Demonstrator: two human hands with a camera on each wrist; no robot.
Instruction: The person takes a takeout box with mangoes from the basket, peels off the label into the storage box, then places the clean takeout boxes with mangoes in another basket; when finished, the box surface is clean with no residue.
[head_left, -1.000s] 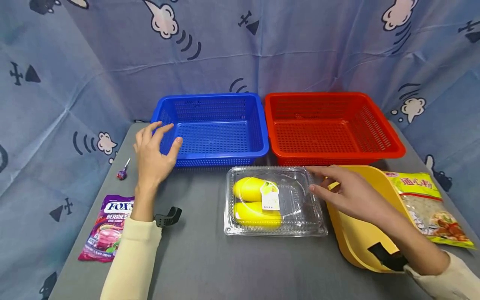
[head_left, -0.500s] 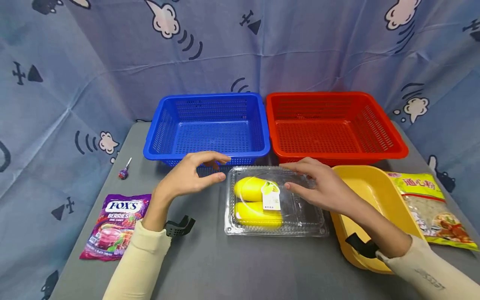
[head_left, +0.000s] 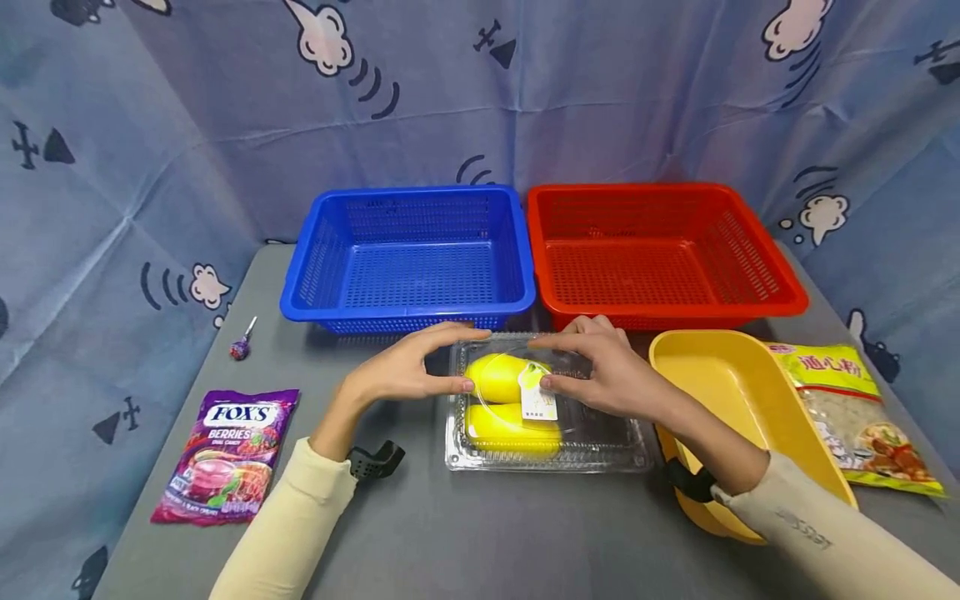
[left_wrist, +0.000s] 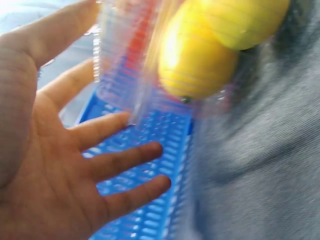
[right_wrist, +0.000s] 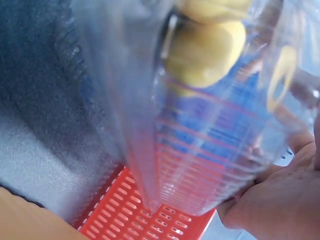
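1. A clear lidded box (head_left: 596, 432) lies flat on the desk (head_left: 480, 533), with two yellow fruits (head_left: 510, 427) under its left part; that end is probably the heavier.
2. The left hand (head_left: 405, 367) is at the box's upper left, fingers spread and thumb apart; whether the tips touch plastic, one cannot tell.
3. The right hand (head_left: 603, 367) is over the lid, index finger extended and thumb apart beside the label (head_left: 538, 398), pinching nothing; contact is unclear here too.
4. The hands face each other, probably because so wide a box suits support from two sides.
5. Behind, the blue basket (head_left: 408, 313) and red basket (head_left: 675, 312) stand side by side, their near rims close to the box's back edge.
6. On the right, the yellow basin (head_left: 731, 383) crowds the box, and the right forearm crosses above it.
7. More room shows in front, and leftward as far as the candy bag (head_left: 228, 454).
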